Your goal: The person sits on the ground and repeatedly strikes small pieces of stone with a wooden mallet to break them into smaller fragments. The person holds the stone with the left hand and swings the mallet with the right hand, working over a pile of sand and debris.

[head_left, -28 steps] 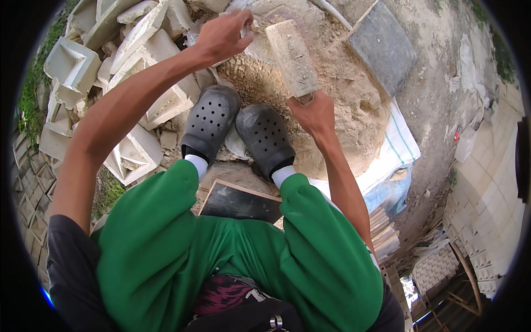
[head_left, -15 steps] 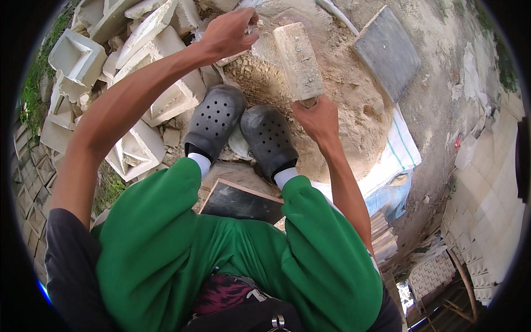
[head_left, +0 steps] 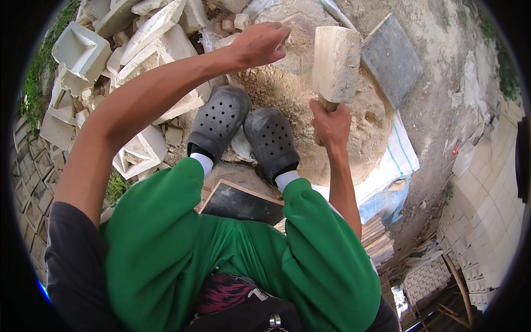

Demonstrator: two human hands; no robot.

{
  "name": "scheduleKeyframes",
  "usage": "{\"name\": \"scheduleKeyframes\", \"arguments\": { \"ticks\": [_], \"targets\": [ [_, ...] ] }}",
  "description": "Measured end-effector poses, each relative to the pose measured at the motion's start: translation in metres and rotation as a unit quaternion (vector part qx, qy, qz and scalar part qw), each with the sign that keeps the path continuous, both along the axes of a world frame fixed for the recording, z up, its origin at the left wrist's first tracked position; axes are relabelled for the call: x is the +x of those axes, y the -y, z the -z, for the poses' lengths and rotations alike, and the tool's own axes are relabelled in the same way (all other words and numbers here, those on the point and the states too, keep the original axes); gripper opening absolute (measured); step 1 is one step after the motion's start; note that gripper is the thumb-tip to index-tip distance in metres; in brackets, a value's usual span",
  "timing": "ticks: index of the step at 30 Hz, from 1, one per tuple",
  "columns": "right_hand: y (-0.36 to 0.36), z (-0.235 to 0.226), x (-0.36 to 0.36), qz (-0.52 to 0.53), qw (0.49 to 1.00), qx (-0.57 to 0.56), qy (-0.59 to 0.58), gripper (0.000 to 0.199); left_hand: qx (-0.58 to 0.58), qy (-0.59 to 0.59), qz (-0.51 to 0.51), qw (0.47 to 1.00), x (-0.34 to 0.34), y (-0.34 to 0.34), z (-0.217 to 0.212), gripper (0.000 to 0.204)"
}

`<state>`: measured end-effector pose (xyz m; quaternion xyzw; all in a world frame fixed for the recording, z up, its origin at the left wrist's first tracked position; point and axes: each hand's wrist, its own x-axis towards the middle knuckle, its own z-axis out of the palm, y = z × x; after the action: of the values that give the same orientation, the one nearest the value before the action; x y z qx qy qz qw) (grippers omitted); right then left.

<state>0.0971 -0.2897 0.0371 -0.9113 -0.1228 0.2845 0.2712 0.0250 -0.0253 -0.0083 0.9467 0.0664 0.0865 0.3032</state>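
My right hand (head_left: 333, 123) is wrapped round the short handle of a wooden mallet (head_left: 336, 65). Its big, dusty block head is raised over a heap of pale crushed powder (head_left: 301, 91). To the left, my left hand (head_left: 262, 44) hovers above the far side of the heap with its fingers curled together; whatever they may hold is hidden. Broken white cast pieces (head_left: 157, 58) lie piled beside my left forearm.
A grey square slab (head_left: 391, 61) lies right of the heap. White sheeting (head_left: 399, 145) spreads under the powder. My grey clogs (head_left: 271, 138) stand at the heap's near edge, with a dark wood-edged board (head_left: 241, 203) between my legs. Stacked tiles (head_left: 481, 205) stand far right.
The mallet has swung right and turned more upright, with my right hand moving right along with it. My left hand has shifted right and slightly nearer, over the powder.
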Motion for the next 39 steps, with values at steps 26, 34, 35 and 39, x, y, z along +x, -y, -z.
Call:
{"name": "scheduleKeyframes", "arguments": {
  "ticks": [26, 34, 35, 39],
  "targets": [
    [0.001, -0.004, -0.003, 0.065, 0.995, 0.006, -0.069, 0.051, 0.025, -0.032, 0.041, 0.998, 0.017, 0.005, -0.006, 0.020],
    [0.006, 0.003, -0.003, 0.041, 0.998, 0.023, -0.050, 0.041, -0.035, -0.107, -0.007, 0.994, 0.010, 0.004, -0.009, 0.022],
    [0.007, 0.005, -0.004, 0.042, 0.998, 0.026, -0.048, 0.041, -0.053, -0.109, -0.020, 0.992, 0.009, 0.005, -0.009, 0.023],
    [0.005, 0.005, -0.006, 0.034, 0.998, 0.032, -0.051, 0.041, -0.031, -0.021, -0.047, 0.998, 0.007, 0.002, -0.005, 0.028]
  ]
}}
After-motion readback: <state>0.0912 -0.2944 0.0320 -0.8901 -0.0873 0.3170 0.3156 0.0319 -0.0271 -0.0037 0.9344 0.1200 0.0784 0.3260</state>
